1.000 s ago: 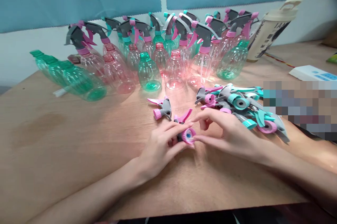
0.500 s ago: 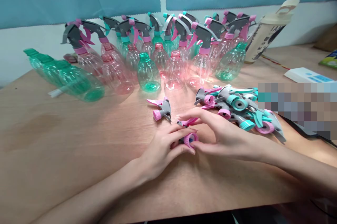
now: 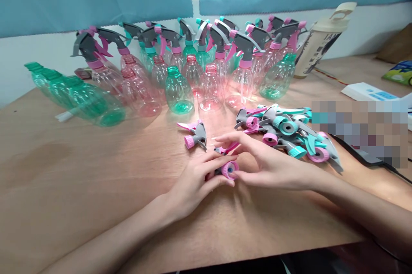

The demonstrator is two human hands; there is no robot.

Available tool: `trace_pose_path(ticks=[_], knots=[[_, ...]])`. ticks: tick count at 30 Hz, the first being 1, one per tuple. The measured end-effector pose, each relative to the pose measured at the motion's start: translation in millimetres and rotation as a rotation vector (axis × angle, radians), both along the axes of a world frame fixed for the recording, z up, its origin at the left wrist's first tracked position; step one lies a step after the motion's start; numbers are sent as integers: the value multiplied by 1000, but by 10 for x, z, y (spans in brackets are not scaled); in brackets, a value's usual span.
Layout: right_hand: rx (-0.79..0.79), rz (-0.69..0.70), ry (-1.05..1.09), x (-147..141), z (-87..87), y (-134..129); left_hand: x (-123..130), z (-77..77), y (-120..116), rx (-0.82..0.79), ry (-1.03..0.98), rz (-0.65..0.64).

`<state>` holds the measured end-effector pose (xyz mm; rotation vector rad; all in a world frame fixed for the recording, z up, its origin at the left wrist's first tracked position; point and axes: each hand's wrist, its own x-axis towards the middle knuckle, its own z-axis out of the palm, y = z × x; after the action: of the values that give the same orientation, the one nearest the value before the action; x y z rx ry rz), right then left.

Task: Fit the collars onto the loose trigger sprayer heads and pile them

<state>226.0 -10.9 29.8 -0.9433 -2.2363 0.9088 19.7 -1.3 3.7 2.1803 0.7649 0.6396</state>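
Near the middle of the wooden table (image 3: 80, 188), my left hand (image 3: 196, 184) grips a pink and grey spray head (image 3: 229, 170), whose round pink collar faces up and right. My right hand (image 3: 264, 164) is at the same spray head, thumb against the collar and index finger stretched over the pink trigger. Part of the grey body is hidden by my left fingers. Just beyond my hands lies another pink and grey spray head (image 3: 195, 134). A pile of pink, teal and grey spray heads (image 3: 288, 126) sits to the right.
Several clear pink and green bottles stand at the back, among them a green open bottle (image 3: 179, 94), many with spray heads on. Green bottles (image 3: 93, 102) lean at the left. A cream tumbler (image 3: 318, 42) and a white box (image 3: 368, 91) are at the right.
The whole view has shifted slightly, so things appear a little further left. My hands keep nearly the same hold on the spray head, its collar turned slightly.
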Motion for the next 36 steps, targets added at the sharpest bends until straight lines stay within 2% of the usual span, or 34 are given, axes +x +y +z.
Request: trace_pose_path(ticks=[5, 13, 16, 20, 25, 29, 36], knots=[[-20, 63, -28, 15, 76, 22, 8, 4, 8, -78, -5, 18], [-77, 21, 131, -8, -112, 1, 23, 13, 3, -187, -9, 46], [-85, -9, 126, -30, -140, -33, 30, 22, 0, -178, -12, 60], [-44, -93, 163, -98, -180, -89, 29, 18, 6, -108, -44, 59], [26, -157, 137, -176, -195, -116, 33, 9, 0, -96, -25, 100], [71, -170, 115, -203, -176, -104, 43, 15, -12, -110, -57, 113], [37, -155, 133, -214, -163, -84, 52, 3, -21, -105, -42, 110]])
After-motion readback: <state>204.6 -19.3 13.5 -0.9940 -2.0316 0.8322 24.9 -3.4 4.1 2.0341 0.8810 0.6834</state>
